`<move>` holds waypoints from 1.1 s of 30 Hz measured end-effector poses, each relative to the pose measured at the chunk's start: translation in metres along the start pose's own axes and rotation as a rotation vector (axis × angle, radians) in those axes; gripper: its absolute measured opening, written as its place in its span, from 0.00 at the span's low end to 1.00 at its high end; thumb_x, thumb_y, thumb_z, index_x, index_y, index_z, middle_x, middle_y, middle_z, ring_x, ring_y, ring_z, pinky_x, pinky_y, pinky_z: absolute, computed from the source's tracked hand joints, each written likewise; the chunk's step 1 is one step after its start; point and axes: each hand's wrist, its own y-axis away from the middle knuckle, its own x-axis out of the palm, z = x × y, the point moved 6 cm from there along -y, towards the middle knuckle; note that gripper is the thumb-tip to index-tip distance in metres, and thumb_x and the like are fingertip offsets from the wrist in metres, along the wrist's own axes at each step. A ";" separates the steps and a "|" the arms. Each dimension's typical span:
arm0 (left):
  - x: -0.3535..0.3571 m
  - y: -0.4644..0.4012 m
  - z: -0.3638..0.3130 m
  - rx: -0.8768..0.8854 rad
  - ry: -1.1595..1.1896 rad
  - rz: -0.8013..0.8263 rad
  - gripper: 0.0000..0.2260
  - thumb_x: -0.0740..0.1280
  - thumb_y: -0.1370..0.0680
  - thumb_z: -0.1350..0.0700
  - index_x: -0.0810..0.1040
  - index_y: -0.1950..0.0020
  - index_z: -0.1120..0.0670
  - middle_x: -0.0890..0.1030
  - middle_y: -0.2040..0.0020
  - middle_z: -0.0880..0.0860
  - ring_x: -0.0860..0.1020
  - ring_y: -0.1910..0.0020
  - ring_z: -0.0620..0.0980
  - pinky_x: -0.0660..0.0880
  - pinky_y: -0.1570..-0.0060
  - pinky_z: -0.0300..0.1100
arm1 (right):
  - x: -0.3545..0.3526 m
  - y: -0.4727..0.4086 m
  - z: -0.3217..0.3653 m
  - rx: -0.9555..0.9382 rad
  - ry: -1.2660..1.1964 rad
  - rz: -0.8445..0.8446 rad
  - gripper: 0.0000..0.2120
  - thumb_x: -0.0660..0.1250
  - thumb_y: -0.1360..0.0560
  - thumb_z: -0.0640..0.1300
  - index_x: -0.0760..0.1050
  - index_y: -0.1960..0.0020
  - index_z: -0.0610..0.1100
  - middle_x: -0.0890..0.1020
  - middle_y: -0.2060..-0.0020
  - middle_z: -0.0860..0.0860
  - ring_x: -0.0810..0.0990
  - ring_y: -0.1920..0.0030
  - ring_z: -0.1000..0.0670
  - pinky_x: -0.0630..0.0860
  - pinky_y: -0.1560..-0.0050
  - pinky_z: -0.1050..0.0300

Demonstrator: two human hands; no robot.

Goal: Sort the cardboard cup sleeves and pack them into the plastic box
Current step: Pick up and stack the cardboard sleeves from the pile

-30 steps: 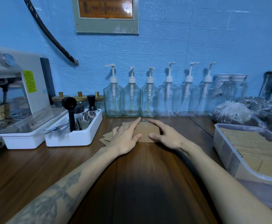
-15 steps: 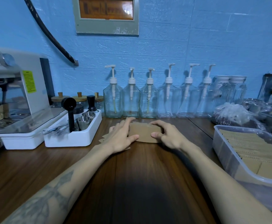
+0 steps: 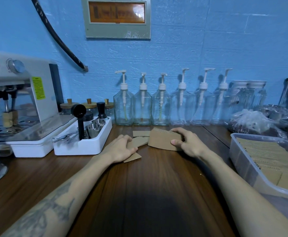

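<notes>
- Head view: a stack of cardboard cup sleeves is clamped by the right hand, thumb on the near face and fingers curled over the far edge; the stack is tipped up on its near edge on the wooden counter.
- Compared with a second ago, when both hands were laid flat over the pile, the stack has been gathered and drawn apart to the right.
- The left hand is pressed palm-down, fingers loosely curled, on the loose sleeves left behind; nothing is seen to be pinched by it.
- A few loose sleeves are fanned out beside and under that hand, one corner poking out toward the camera.
- The plastic box is set well to the right, already filled with a row of sleeves standing on edge.
- The sorting is judged partly done: one bundle is ready to be carried to the box, while the remaining sleeves are still to be squared up.
</notes>
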 end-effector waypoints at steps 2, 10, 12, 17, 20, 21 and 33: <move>-0.002 -0.001 0.002 -0.001 0.004 -0.012 0.25 0.65 0.23 0.40 0.70 0.29 0.49 0.72 0.30 0.51 0.71 0.33 0.51 0.70 0.36 0.47 | 0.000 0.000 0.000 0.000 0.004 0.000 0.19 0.70 0.23 0.46 0.73 0.34 0.56 0.80 0.43 0.50 0.76 0.42 0.48 0.69 0.41 0.56; -0.021 -0.002 0.011 -0.024 0.273 -0.149 0.15 0.68 0.23 0.45 0.77 0.39 0.50 0.78 0.38 0.50 0.74 0.40 0.48 0.71 0.41 0.44 | 0.000 -0.001 -0.002 -0.007 -0.002 0.007 0.19 0.70 0.23 0.47 0.73 0.34 0.57 0.80 0.42 0.49 0.76 0.41 0.47 0.71 0.36 0.51; -0.030 0.000 0.011 -0.002 0.360 -0.225 0.12 0.65 0.22 0.43 0.77 0.42 0.47 0.79 0.41 0.47 0.76 0.42 0.47 0.72 0.42 0.43 | 0.000 -0.001 -0.002 -0.012 -0.008 0.003 0.19 0.70 0.23 0.47 0.73 0.34 0.57 0.80 0.42 0.50 0.76 0.41 0.47 0.72 0.36 0.50; -0.048 0.014 0.001 0.054 0.655 -0.339 0.14 0.61 0.19 0.41 0.79 0.48 0.49 0.83 0.56 0.51 0.84 0.60 0.50 0.82 0.56 0.56 | -0.001 0.000 0.000 -0.033 -0.036 -0.014 0.20 0.71 0.24 0.45 0.74 0.34 0.57 0.80 0.42 0.51 0.78 0.45 0.48 0.77 0.42 0.47; -0.049 0.017 -0.007 0.075 0.812 -0.299 0.13 0.62 0.19 0.45 0.77 0.48 0.54 0.85 0.59 0.56 0.85 0.64 0.56 0.82 0.62 0.57 | 0.000 0.000 0.001 -0.046 -0.063 -0.015 0.20 0.71 0.23 0.44 0.74 0.34 0.58 0.79 0.43 0.50 0.80 0.57 0.49 0.81 0.60 0.55; -0.049 0.017 -0.008 0.079 0.818 -0.299 0.12 0.63 0.18 0.46 0.76 0.48 0.55 0.85 0.58 0.55 0.85 0.64 0.54 0.82 0.61 0.55 | 0.000 0.000 0.001 -0.048 -0.064 -0.017 0.20 0.71 0.23 0.43 0.74 0.35 0.58 0.78 0.43 0.50 0.80 0.60 0.50 0.80 0.64 0.58; -0.059 0.014 -0.003 0.149 0.702 -0.364 0.08 0.73 0.24 0.57 0.79 0.49 0.60 0.82 0.50 0.53 0.78 0.53 0.45 0.72 0.50 0.38 | -0.001 -0.006 -0.007 -0.021 -0.043 -0.019 0.23 0.69 0.23 0.40 0.72 0.31 0.56 0.80 0.51 0.49 0.79 0.71 0.51 0.81 0.60 0.56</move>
